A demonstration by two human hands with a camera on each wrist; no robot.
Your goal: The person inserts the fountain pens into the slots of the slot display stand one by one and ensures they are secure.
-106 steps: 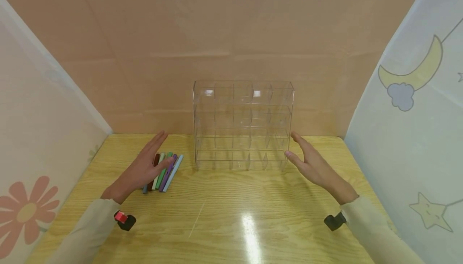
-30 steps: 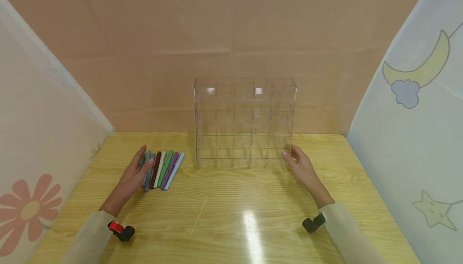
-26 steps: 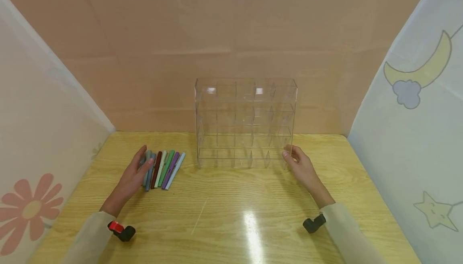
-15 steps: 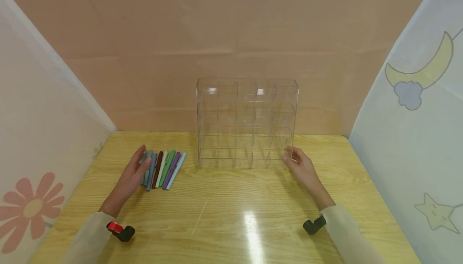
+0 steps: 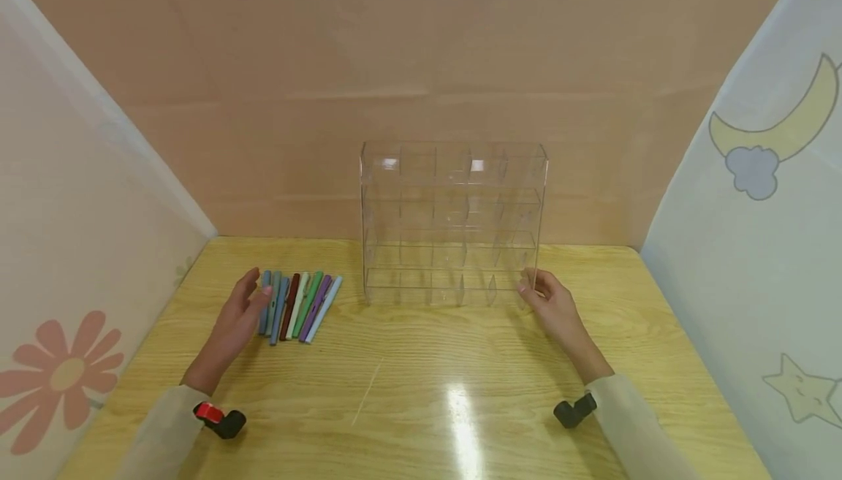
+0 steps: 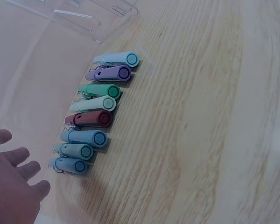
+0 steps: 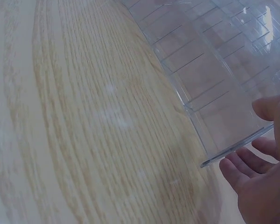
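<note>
A clear acrylic organizer (image 5: 450, 224) with rows of small compartments stands upright at the back of the table. My right hand (image 5: 555, 312) holds its lower right side edge, thumb in front and fingers on the outer side. In the right wrist view, the thumb (image 7: 266, 108) lies over the front of the clear panel and the fingertips (image 7: 233, 172) are beyond its edge. Several capped pens in blue, green, brown, white and purple (image 5: 314, 310) lie side by side left of the organizer. My left hand (image 5: 233, 319) is beside their left end, fingers loosely bent, holding nothing.
The wood-grain table (image 5: 421, 378) has a bright light reflection near its front. An orange-brown cloth backdrop (image 5: 421, 42) rises behind the organizer. Printed white cloth panels (image 5: 743, 261) stand at both sides.
My left hand has moved from above the pens to their left side, uncovering them. My right hand has come in from beside the organizer to its lower right edge. The pens stay in place.
</note>
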